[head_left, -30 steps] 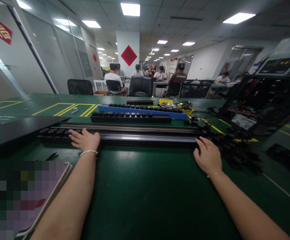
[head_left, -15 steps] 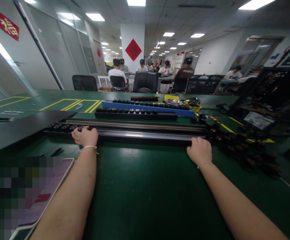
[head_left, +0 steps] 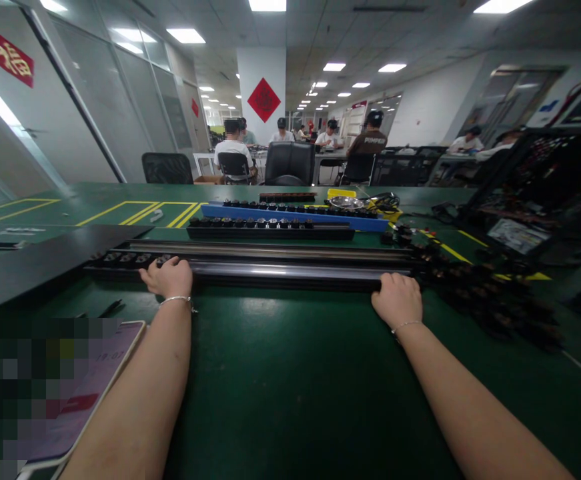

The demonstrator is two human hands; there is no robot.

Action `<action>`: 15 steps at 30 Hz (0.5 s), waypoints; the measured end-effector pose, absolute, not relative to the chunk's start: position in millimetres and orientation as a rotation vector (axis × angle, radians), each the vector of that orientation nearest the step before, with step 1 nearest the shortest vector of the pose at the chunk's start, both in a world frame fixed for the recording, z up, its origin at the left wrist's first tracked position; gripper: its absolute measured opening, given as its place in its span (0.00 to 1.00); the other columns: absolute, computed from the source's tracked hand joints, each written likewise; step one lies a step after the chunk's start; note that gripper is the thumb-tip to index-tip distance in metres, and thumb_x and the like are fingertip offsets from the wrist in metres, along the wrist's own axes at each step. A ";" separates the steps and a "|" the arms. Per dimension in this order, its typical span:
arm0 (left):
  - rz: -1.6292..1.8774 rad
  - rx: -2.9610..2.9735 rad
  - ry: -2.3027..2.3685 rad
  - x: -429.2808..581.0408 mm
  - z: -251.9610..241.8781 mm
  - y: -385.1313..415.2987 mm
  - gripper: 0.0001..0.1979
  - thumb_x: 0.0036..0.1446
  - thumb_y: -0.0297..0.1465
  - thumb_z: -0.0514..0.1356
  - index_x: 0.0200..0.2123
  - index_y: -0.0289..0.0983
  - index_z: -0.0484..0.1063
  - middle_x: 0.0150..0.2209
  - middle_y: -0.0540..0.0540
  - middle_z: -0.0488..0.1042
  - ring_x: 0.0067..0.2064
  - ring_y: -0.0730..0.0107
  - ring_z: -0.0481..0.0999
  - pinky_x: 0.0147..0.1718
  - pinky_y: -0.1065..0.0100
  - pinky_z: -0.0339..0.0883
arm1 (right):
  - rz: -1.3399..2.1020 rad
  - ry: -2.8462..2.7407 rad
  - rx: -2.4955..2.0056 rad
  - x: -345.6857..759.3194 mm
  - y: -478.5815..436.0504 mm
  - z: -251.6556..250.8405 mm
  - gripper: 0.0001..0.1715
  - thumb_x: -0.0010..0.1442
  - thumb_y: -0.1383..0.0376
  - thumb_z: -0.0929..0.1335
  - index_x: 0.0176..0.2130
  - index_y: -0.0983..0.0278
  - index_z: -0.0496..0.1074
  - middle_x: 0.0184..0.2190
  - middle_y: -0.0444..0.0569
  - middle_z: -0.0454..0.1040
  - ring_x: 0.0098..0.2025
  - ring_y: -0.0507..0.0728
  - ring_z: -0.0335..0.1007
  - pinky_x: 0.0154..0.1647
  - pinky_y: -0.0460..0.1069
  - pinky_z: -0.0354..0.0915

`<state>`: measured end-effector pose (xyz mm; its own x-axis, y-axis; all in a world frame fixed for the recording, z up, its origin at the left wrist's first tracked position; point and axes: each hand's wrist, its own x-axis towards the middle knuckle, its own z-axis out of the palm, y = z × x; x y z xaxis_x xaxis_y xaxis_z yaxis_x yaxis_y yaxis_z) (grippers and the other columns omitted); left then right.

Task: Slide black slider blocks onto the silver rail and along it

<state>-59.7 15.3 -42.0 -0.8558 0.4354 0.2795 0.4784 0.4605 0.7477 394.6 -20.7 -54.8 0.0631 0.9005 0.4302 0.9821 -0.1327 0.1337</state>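
A long black and silver rail [head_left: 280, 270] lies across the green table [head_left: 280, 373] in front of me. My left hand [head_left: 167, 277] is closed over the rail's left part, beside a row of small black knobs [head_left: 125, 258] set in it. My right hand [head_left: 397, 298] is curled round the rail near its right end. Both wrists wear thin bracelets. A heap of loose black knobs [head_left: 480, 293] lies just right of my right hand.
Behind the rail lie a second black strip with knobs [head_left: 270, 230] and a blue strip [head_left: 295, 215]. A black panel [head_left: 35, 257] is at the left, a phone [head_left: 70, 400] at the near left, a dark rack [head_left: 535, 200] at the right. People sit at desks beyond.
Both hands went from lying flat with fingers stretched on the rail to curled round it. My right hand shifted slightly left along the rail.
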 end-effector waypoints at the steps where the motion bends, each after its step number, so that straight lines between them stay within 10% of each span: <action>1: -1.375 -0.823 -2.637 -59.8 -42.6 15.6 0.17 0.51 0.32 0.56 0.44 0.40 0.76 0.60 0.42 0.62 0.64 0.48 0.49 0.57 0.47 0.50 | -0.618 -1.927 -2.140 395.0 -20.4 -55.1 0.12 0.51 0.65 0.62 0.36 0.68 0.69 0.37 0.58 0.70 0.42 0.62 0.60 0.49 0.56 0.51; 15: -1.293 -0.910 -2.577 -51.2 -45.0 11.0 0.15 0.51 0.32 0.55 0.40 0.40 0.77 0.57 0.42 0.63 0.62 0.50 0.54 0.57 0.51 0.51 | -0.671 -1.944 -2.142 396.9 -18.6 -57.4 0.10 0.55 0.67 0.61 0.35 0.67 0.69 0.35 0.56 0.71 0.41 0.60 0.62 0.48 0.54 0.50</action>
